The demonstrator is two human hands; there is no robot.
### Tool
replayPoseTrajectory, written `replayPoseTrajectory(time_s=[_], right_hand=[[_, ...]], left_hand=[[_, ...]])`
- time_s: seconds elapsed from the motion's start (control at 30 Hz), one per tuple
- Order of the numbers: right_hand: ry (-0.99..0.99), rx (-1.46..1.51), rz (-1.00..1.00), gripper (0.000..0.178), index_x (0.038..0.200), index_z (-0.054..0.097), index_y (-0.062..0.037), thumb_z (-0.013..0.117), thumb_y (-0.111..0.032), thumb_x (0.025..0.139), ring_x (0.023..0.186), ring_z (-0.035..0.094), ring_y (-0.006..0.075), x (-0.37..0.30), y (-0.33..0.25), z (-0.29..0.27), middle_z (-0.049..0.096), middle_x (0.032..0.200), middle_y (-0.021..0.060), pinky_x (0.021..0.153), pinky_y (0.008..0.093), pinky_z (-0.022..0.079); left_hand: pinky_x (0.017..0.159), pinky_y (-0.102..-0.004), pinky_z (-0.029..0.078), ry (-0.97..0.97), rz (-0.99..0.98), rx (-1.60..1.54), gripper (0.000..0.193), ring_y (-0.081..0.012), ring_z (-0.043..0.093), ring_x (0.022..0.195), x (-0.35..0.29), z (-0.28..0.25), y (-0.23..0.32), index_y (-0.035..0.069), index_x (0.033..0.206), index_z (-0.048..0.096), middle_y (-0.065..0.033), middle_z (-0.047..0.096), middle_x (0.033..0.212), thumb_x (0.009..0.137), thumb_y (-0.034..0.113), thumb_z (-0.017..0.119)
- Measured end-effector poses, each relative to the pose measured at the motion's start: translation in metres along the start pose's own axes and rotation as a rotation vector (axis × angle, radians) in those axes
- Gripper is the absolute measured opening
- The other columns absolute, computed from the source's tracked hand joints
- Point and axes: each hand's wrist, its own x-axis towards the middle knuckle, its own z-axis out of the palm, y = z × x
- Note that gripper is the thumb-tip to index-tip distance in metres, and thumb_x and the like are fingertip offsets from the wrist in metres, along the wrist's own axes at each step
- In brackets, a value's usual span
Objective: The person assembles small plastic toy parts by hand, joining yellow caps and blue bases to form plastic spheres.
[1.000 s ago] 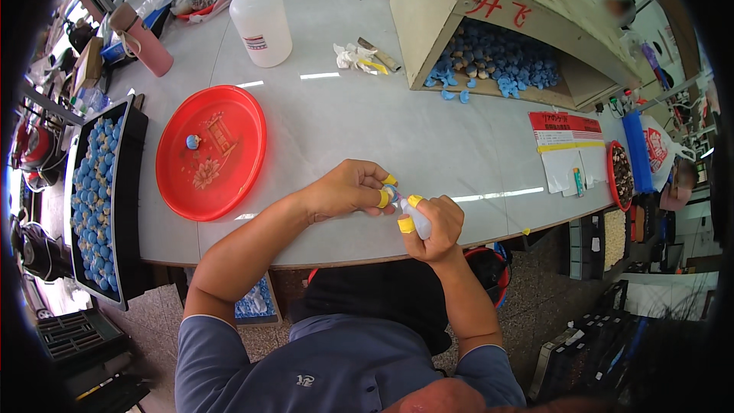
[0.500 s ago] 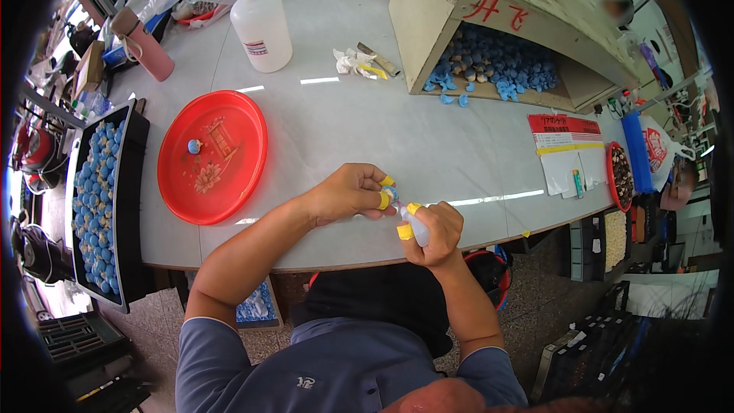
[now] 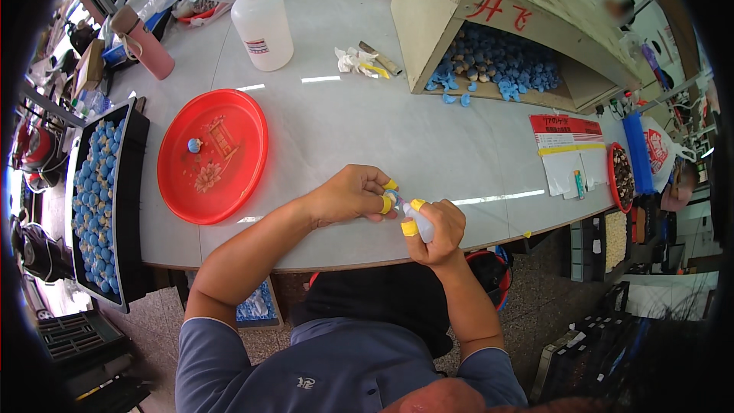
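My left hand (image 3: 353, 196), with yellow tape on its thumb and a finger, pinches a small blue-and-white piece (image 3: 392, 194) between the fingertips. Most of that piece is hidden by the fingers. In my right hand (image 3: 443, 231), also taped yellow on two digits, is a small translucent white squeeze bottle (image 3: 423, 225). Its narrow tip points at the piece, very close to it; whether they touch I cannot tell. Both hands are over the near edge of the grey table (image 3: 329, 130).
Left of my hands lies a red plate (image 3: 180, 195) with one round blue-and-white piece (image 3: 195, 145). A black tray (image 3: 131, 183) of similar pieces stands far left. Behind are a white plastic bottle (image 3: 262, 27), a pink flask (image 3: 149, 50) and a wooden box (image 3: 428, 8) holding blue shells (image 3: 501, 61).
My right hand and the squeeze bottle have shifted slightly right, drawing the tip a little away from the piece. My left hand has barely moved.
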Motion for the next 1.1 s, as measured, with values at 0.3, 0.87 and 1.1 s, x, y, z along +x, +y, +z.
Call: replayPoseTrajectory(time_s=[0.3,0.87,1.1], right_hand=[[0.022,0.007,-0.013,0.023,0.092,0.058,0.0001,0.071,-0.008,0.076,0.045,0.05,0.0212,-0.0006,0.0001,0.0011,0.057,0.064,0.0079,0.045,0.0312,0.036],[0.021,0.012,0.013,0.023,0.091,0.058,0.0001,0.071,-0.009,0.076,0.045,0.049,0.0219,0.0006,0.001,0.0019,0.055,0.061,0.0076,0.046,0.0315,0.036],[0.028,0.026,0.003,0.021,0.092,0.058,-0.0005,0.07,-0.009,0.077,0.044,0.049,0.0226,0.0005,0.0009,0.0016,0.055,0.06,0.0076,0.045,0.0315,0.036]], left_hand=[[0.074,-0.0235,0.056,0.018,-0.017,0.021,0.032,-0.0208,0.069,0.097,-0.0017,0.0022,0.004,-0.008,0.118,0.054,-0.0142,0.065,0.108,0.089,0.003,0.063],[0.074,-0.0236,0.056,0.013,-0.002,0.004,0.034,-0.0208,0.07,0.094,-0.0012,0.0021,0.0031,-0.01,0.116,0.054,-0.0156,0.065,0.106,0.088,0.005,0.064],[0.074,-0.0238,0.056,0.018,-0.004,0.018,0.035,-0.0216,0.07,0.094,-0.0011,0.0014,0.0035,-0.01,0.117,0.054,-0.0158,0.065,0.108,0.088,0.006,0.064]])
